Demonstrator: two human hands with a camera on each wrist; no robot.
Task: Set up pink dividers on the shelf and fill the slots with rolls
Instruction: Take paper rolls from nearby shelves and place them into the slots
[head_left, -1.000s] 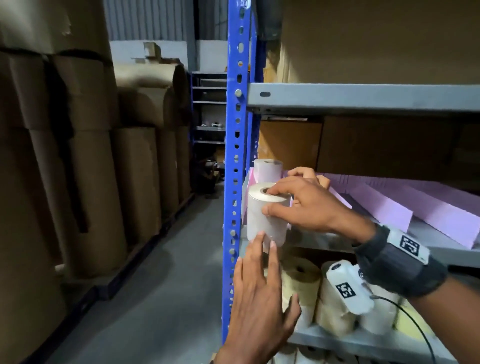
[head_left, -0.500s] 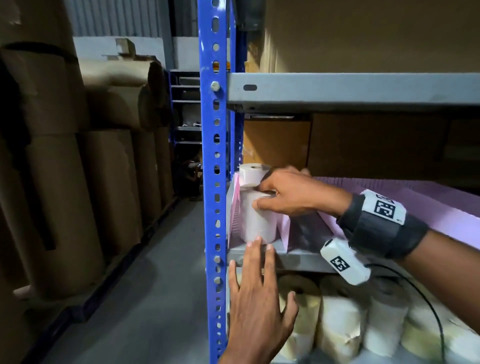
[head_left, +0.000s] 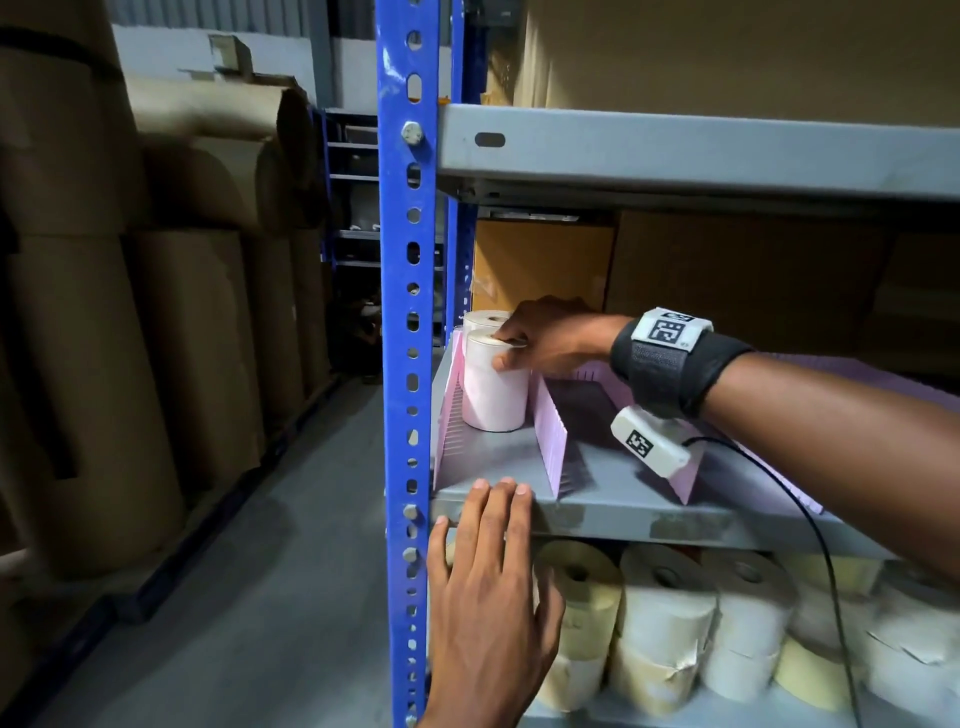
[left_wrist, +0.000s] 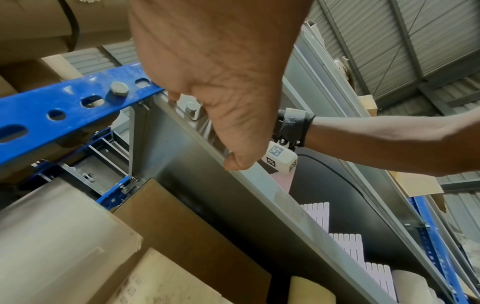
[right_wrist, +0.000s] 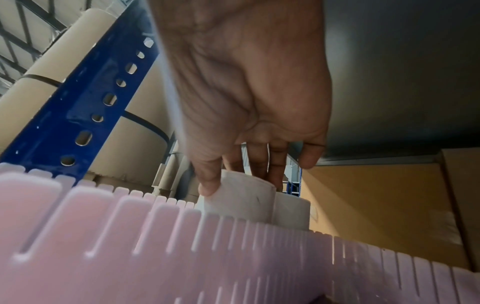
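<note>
A white roll (head_left: 491, 395) stands upright on the grey shelf (head_left: 613, 506), in the leftmost slot between two pink dividers (head_left: 549, 431). My right hand (head_left: 506, 351) grips its top rim, thumb on the side and fingers over the top; in the right wrist view the hand (right_wrist: 233, 181) holds the same roll (right_wrist: 241, 199). A second roll (head_left: 485, 318) stands right behind it, touching. My left hand (head_left: 483, 519) lies flat against the shelf's front edge with straight fingers and holds nothing. In the left wrist view the left hand's (left_wrist: 207, 115) fingertips are hidden over the edge.
A blue slotted upright (head_left: 408, 364) borders the slot on the left. More pink dividers (head_left: 685, 478) stand to the right. Several cream and white rolls (head_left: 670, 623) fill the shelf below. An upper grey shelf (head_left: 675, 156) hangs overhead. Big brown paper rolls (head_left: 93, 364) line the aisle.
The roll, held at the shelf's front edge a second ago, now stands deeper in the slot against the rear roll. My left hand has risen to the shelf edge.
</note>
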